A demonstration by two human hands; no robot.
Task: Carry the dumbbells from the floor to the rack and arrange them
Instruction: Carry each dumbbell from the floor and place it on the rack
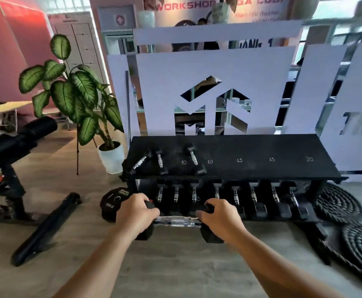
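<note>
**Mid-carry: one dumbbell up in both hands, right in front of the rack**

You've got a dumbbell (177, 224) held sideways, your left hand (136, 214) clamped over its left head and your right hand (220, 218) clamped over the right one, chrome handle bare between them. It hangs just off the front edge of the rack (261, 147), level with the lower shelf (272, 219), which looks pretty much full along its length. The top shelf (283, 166) only has three small dumbbells (165, 161) bunched at its left end, one lying crooked. So I'd say you're on the carry step, placing comes next. You'll probably need to lift it up to a free numbered spot further right, and turn it front-to-back like the others
</note>
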